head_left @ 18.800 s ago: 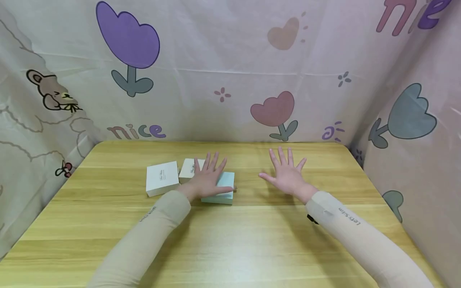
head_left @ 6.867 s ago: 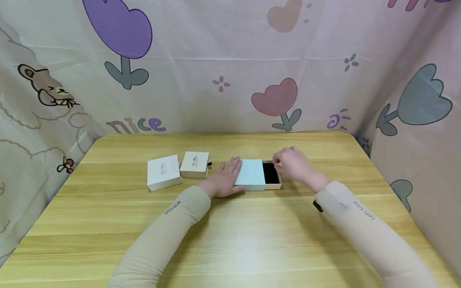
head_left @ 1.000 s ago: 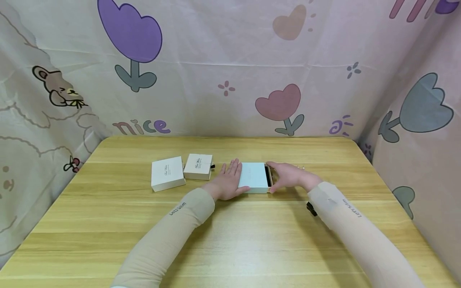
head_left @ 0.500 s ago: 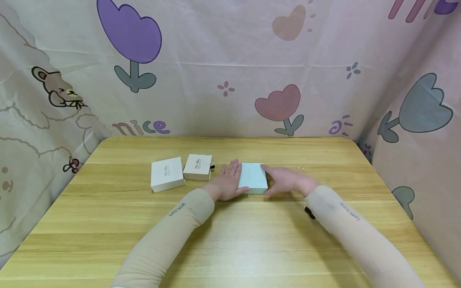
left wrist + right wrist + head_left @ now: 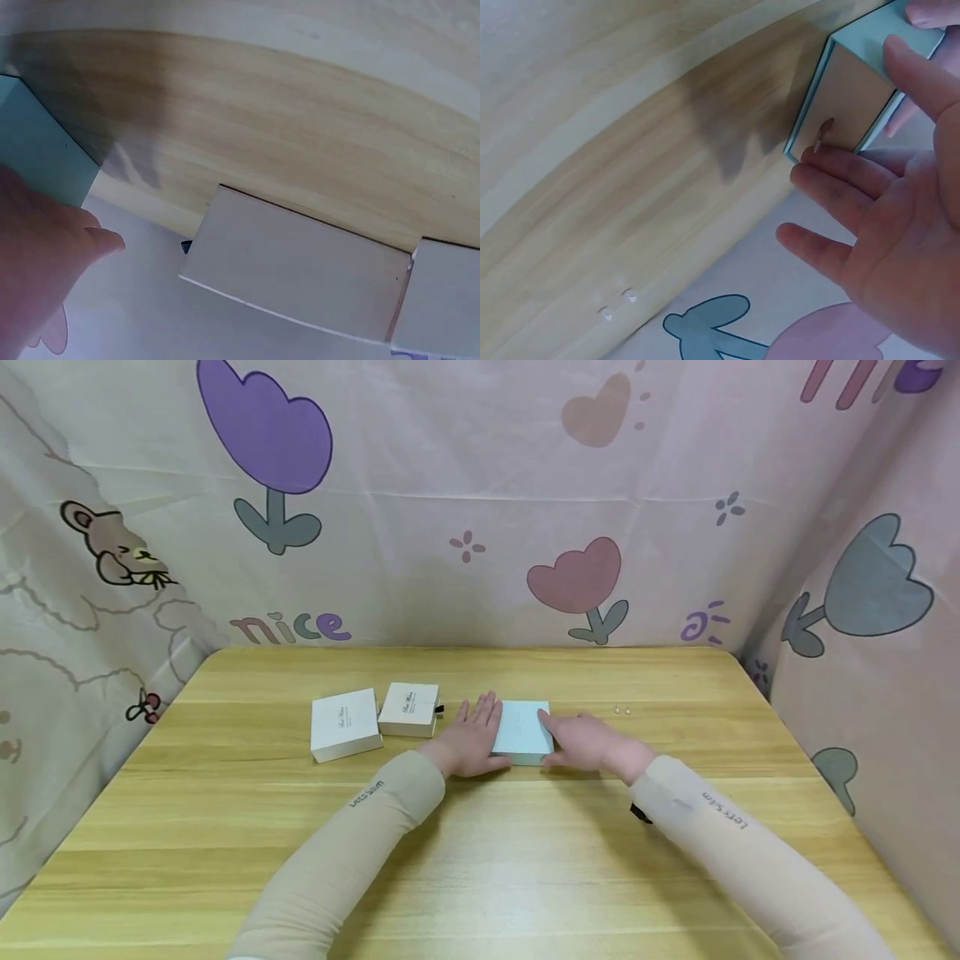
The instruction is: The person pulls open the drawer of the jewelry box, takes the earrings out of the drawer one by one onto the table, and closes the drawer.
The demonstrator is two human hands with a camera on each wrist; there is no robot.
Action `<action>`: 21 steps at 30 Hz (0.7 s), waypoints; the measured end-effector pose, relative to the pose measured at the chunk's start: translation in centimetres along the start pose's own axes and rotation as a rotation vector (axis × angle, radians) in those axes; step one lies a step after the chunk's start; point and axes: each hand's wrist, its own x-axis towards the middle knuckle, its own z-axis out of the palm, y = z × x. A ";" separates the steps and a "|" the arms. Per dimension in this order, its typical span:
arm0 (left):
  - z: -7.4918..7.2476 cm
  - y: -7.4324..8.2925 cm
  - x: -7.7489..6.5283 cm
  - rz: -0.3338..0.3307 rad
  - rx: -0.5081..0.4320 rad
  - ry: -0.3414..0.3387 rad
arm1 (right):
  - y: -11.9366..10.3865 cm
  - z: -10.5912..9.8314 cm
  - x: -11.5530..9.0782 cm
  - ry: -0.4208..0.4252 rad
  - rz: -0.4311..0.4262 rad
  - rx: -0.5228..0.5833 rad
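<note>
**Drawer slid inward to close the pale-blue box**

The drawer [image 5: 847, 94], whose dark interior showed a second earlier, had moved inside the pale-blue box [image 5: 521, 727], and the right hand [image 5: 592, 743] had advanced with it; the closing appeared essentially complete. One table [image 5: 480, 860] supported everything. Two hands flanked the blue box near its middle: the left hand [image 5: 472, 745] lay flat against the left edge, fingers straight, gripping nothing; the right was spread, thumb along the near side, fingers reaching the drawer's end, seemingly pushing rather than grasping. Boxes numbered three: a larger white box [image 5: 345, 724], the blue one, and a smaller white box [image 5: 408, 707]. One brown pull [image 5: 825, 129] and one black tab [image 5: 440, 709] showed. Two tiny pale pieces [image 5: 627, 711] lay well apart, rightward.
</note>
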 end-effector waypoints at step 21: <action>-0.4 1.4 4.7 -0.127 0.246 0.171 | 2.9 -1.0 2.2 -0.061 0.176 -0.040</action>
